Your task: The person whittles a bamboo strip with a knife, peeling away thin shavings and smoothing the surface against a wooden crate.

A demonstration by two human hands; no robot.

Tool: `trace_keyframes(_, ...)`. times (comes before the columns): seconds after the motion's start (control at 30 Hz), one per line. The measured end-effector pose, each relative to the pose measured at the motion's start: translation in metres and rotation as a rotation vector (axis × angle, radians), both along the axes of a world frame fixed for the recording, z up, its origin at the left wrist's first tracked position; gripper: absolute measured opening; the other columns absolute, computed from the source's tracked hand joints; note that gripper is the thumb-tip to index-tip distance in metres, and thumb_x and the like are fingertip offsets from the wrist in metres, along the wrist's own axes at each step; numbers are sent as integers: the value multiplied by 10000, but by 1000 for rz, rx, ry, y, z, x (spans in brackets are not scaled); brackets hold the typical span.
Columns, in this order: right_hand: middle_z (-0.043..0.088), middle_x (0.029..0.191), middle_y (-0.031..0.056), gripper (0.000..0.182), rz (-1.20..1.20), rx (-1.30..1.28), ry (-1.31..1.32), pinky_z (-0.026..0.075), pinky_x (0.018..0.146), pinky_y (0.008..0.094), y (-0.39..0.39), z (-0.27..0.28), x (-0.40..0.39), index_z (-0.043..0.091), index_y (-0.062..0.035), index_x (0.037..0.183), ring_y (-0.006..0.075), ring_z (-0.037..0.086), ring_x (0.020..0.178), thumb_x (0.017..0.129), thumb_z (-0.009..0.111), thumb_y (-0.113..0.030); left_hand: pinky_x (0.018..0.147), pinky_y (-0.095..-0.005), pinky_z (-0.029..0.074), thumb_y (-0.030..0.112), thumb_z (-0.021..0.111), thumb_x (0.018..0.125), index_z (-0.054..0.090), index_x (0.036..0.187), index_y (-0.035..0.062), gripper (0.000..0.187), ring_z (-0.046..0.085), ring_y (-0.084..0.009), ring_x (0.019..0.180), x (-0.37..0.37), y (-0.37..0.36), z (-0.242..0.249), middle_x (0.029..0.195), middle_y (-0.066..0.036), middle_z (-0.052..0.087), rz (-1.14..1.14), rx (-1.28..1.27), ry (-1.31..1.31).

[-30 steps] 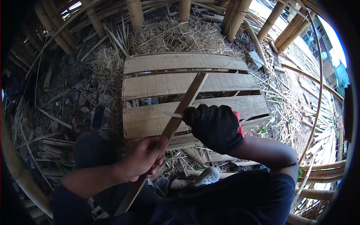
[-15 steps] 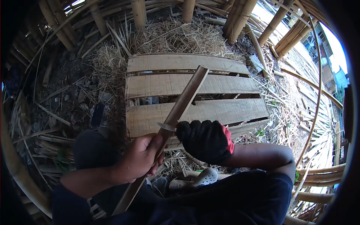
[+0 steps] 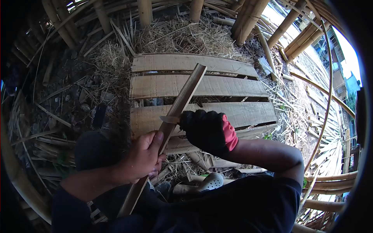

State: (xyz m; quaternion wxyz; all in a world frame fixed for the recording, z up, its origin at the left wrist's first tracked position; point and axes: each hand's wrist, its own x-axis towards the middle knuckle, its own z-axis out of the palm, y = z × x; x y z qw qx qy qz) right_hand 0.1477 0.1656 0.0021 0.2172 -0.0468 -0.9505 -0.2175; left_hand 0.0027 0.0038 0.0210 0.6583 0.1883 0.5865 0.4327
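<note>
A long, narrow strip of bamboo or wood [image 3: 184, 95] slants through the middle of the scene, its near end low at the left and its far end over the planks of a slatted wooden worktop [image 3: 233, 110]; whether it touches them cannot be told. The bare left hand [image 3: 140, 161] is closed round the strip's nearer part, thumb laid along the top and the other fingers [image 3: 160, 160] curled about its right side, with no open gap. Just beyond that thumb, the blade of a knife [image 3: 167, 119] lies across the strip, its tip sticking out past the left edge. The right hand [image 3: 206, 131], in a black glove with a red cuff area, is shut in a fist round the knife's handle, which is mostly hidden, and sits right of the strip, over the worktop's near planks. Loose straw [image 3: 190, 40] covers the ground along the worktop's far side, with upright bamboo posts [image 3: 248, 21] behind it. To the left, a dark flat object [image 3: 100, 115] rests on the littered ground. On the near side, below the planks, is a pale clog with holes [image 3: 213, 181]. Split bamboo pieces [image 3: 330, 145] lie in bright light at the right, beyond stacked horizontal poles [image 3: 334, 182].
</note>
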Motion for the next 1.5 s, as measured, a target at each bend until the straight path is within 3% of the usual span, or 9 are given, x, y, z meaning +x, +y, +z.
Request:
trace_keyframes(0.2,389,596,-2,214,98,-113,44,328,395,302,20,-19,-9,511,-95,812,115,433,467,928,564,-267,361,-213,299,444,335,1073,436,988,103,365,308,-36,402,-1,5,-1,631,8,392,61,-20,-12)
trace_keyframes(0.3,575,738,30,97,-403,-131,57,468,487,344,51,-11,-12,611,-108,918,192,604,596,832,621,-152,359,-212,299,438,332,1076,444,981,98,370,305,-34,403,-2,3,0,633,12,391,35,-13,-15)
trace_keyframes(0.47,537,692,9,84,-160,28,263,424,468,356,105,-19,-16,584,-138,916,197,604,592,838,598,-166,360,-212,303,432,323,1079,447,970,81,388,303,-31,404,3,6,5,632,14,394,48,17,-10)
trace_keyframes(0.6,700,761,166,225,-609,-170,205,505,563,437,236,-55,19,677,-107,769,308,695,681,889,533,-232,366,-216,309,437,307,1079,444,970,88,391,321,-41,407,22,-8,27,615,10,393,-125,15,-48)
trace_keyframes(0.73,724,864,88,195,-828,-74,-45,543,603,448,241,-34,58,684,-136,915,321,711,756,906,512,-227,371,-224,322,451,313,1074,444,971,89,399,331,-54,405,3,-6,12,615,-6,407,-59,38,-81)
trace_keyframes(1.1,555,682,51,25,-51,-421,71,447,458,376,31,23,21,597,-140,895,236,590,530,873,586,-148,360,-232,367,401,325,1083,465,961,72,377,428,-79,417,8,5,-9,624,-27,474,-28,105,202)
trace_keyframes(1.3,489,596,26,132,-132,112,-34,389,392,346,5,-1,10,549,-128,813,193,524,456,922,558,-200,354,-238,352,386,322,1086,444,932,71,372,385,-66,394,9,0,-5,611,-15,436,-6,93,163)
trace_keyframes(1.4,492,599,22,137,5,-270,138,383,397,336,34,-18,3,543,-132,812,195,515,450,915,564,-219,351,-237,343,400,326,1084,434,923,73,380,365,-58,387,10,0,0,609,-9,419,7,62,128)
trace_keyframes(1.5,540,629,32,120,-154,-104,84,435,435,334,49,-10,-3,590,-118,845,188,581,520,902,596,-223,350,-233,333,414,326,1081,430,937,73,385,362,-52,389,8,-1,1,613,-9,420,3,46,132)
